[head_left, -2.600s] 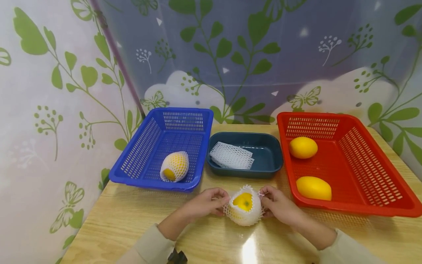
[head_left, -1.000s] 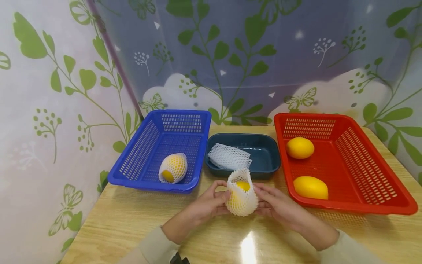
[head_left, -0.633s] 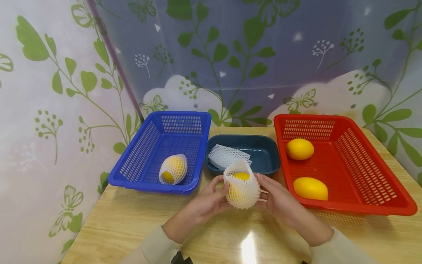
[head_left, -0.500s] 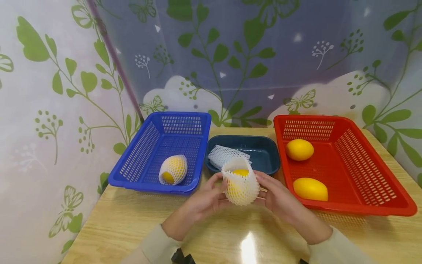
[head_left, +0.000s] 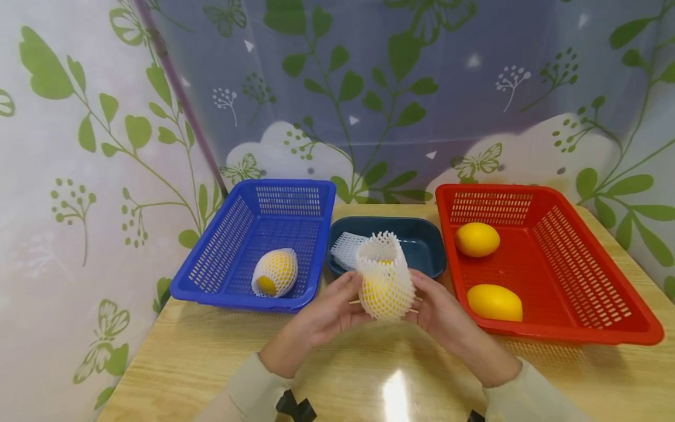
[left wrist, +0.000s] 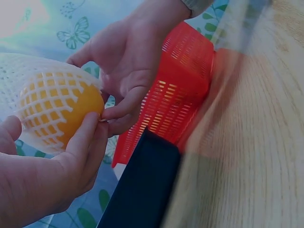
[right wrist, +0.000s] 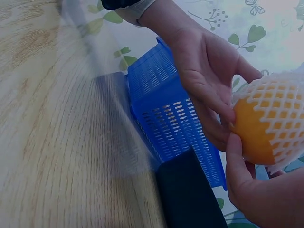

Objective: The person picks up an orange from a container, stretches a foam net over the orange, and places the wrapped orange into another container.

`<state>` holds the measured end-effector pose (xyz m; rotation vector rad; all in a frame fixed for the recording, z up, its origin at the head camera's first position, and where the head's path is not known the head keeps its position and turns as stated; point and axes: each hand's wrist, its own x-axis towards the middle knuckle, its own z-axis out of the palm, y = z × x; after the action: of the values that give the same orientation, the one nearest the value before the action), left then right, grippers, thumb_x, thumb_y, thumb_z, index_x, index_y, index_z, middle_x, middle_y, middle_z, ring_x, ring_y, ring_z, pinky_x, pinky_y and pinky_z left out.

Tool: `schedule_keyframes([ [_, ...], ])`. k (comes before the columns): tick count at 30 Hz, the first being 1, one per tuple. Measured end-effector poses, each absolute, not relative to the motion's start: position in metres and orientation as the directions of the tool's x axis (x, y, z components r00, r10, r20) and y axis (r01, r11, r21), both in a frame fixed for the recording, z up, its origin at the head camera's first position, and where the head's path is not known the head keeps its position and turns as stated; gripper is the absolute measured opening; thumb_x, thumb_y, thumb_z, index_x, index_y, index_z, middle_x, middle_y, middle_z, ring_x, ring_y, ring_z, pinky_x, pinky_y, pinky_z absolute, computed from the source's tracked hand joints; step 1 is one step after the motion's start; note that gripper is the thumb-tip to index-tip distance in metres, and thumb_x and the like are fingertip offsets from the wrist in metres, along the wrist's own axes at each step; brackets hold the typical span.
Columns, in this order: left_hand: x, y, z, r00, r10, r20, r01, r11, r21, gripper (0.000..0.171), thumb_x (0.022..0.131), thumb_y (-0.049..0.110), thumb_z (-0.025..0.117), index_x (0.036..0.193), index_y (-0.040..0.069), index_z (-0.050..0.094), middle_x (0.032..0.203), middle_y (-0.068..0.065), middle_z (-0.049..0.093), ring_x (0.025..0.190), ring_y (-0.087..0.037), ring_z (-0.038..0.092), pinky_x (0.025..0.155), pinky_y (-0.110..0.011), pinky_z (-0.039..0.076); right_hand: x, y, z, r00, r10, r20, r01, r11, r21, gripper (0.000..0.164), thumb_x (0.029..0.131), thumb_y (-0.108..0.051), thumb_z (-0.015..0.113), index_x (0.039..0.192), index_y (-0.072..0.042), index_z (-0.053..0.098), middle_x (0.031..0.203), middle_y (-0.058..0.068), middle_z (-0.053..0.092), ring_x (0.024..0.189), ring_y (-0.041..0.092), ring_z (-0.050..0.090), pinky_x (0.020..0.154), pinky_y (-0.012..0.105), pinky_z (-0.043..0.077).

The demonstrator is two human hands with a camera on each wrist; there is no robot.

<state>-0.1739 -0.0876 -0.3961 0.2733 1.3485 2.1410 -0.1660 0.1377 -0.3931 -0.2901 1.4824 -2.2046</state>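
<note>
A yellow mango (right wrist: pixel 251 133) in a white foam net sleeve (head_left: pixel 387 293) is held up between both hands, in front of the dark teal tray. My left hand (head_left: pixel 324 310) grips it from the left, thumb on the net and fingers curled beneath. From the other side my right hand (head_left: pixel 440 310) holds it the same way. In the left wrist view, fingertips of both hands meet at the bare end of the mango (left wrist: pixel 92 107). The sleeve's open rim stands up above the fruit in the head view, with a little yellow showing inside.
A blue basket (head_left: pixel 197 275) at left holds one netted mango (head_left: pixel 276 272). The teal tray (head_left: pixel 429 243) behind the hands contains flat foam nets (head_left: pixel 345 249). At right, a red basket (head_left: pixel 596 334) has two bare mangoes (head_left: pixel 477 239) along its left side. Patterned cloth hangs behind.
The mango has risen and moved away from me, now overlapping the teal tray. My hands have gone from pinching the net's edges at the sides to cupping the fruit.
</note>
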Motion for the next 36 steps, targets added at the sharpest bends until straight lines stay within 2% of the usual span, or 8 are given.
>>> schedule_keyframes([
  [7,-0.1747,-0.0879,-0.3941,-0.809,0.574,-0.126,-0.362,-0.318,0.877,0.060,0.104,0.039,0.037,0.149,0.002,0.020,0.127,-0.011,0.048,0.112,-0.028,0.055,0.101,-0.044,0.045,-0.1699,0.1397,-0.3926,-0.865,-0.498,-0.054,0.237,-0.312,-0.920,0.028,0.106,-0.026,0.034,0.125,-0.027,0.055,0.119,-0.006,0.061,0.102,0.016,0.060,0.092,0.031,0.051],
  [14,-0.1742,-0.0898,-0.3935,-0.810,0.574,-0.119,-0.358,-0.323,0.876,0.071,0.101,0.047,0.043,0.151,0.003,0.018,0.128,-0.010,0.048,0.113,-0.025,0.054,0.102,-0.044,0.045,-0.1713,0.1410,-0.3931,-0.870,-0.484,-0.089,0.256,-0.290,-0.922,0.037,0.103,-0.021,0.036,0.139,-0.014,0.042,0.119,-0.005,0.062,0.104,0.017,0.060,0.094,0.032,0.051],
  [19,-0.1744,-0.0901,-0.3930,-0.813,0.568,-0.131,-0.365,-0.320,0.874,0.063,0.104,0.040,0.038,0.151,0.003,0.019,0.132,-0.014,0.045,0.113,-0.027,0.055,0.101,-0.043,0.046,-0.1721,0.1404,-0.3943,-0.871,-0.480,-0.103,0.266,-0.286,-0.920,0.042,0.103,-0.022,0.036,0.144,-0.010,0.035,0.120,-0.005,0.060,0.105,0.017,0.059,0.094,0.032,0.050],
  [28,-0.1748,-0.0900,-0.3937,-0.805,0.579,-0.125,-0.376,-0.335,0.864,0.053,0.105,0.030,0.041,0.148,0.005,0.024,0.130,-0.011,0.046,0.115,-0.033,0.054,0.103,-0.047,0.043,-0.1699,0.1421,-0.3952,-0.859,-0.509,-0.058,0.253,-0.324,-0.912,0.030,0.106,-0.027,0.028,0.131,-0.021,0.044,0.120,-0.003,0.060,0.104,0.017,0.057,0.093,0.029,0.050],
  [33,-0.1747,-0.0899,-0.3939,-0.806,0.579,-0.125,-0.385,-0.353,0.853,0.044,0.105,0.028,0.041,0.142,0.007,0.029,0.127,-0.010,0.047,0.112,-0.030,0.055,0.102,-0.047,0.044,-0.1695,0.1408,-0.3929,-0.867,-0.490,-0.092,0.276,-0.318,-0.907,0.034,0.106,-0.034,0.031,0.135,-0.018,0.039,0.123,-0.001,0.057,0.108,0.019,0.057,0.094,0.030,0.050],
  [36,-0.1747,-0.0908,-0.3932,-0.808,0.575,-0.128,-0.391,-0.360,0.847,0.045,0.105,0.027,0.042,0.142,0.008,0.026,0.128,-0.010,0.046,0.110,-0.029,0.057,0.100,-0.044,0.047,-0.1702,0.1401,-0.3918,-0.870,-0.482,-0.104,0.286,-0.322,-0.902,0.039,0.105,-0.039,0.031,0.137,-0.017,0.034,0.124,0.001,0.055,0.109,0.020,0.056,0.095,0.031,0.050],
])
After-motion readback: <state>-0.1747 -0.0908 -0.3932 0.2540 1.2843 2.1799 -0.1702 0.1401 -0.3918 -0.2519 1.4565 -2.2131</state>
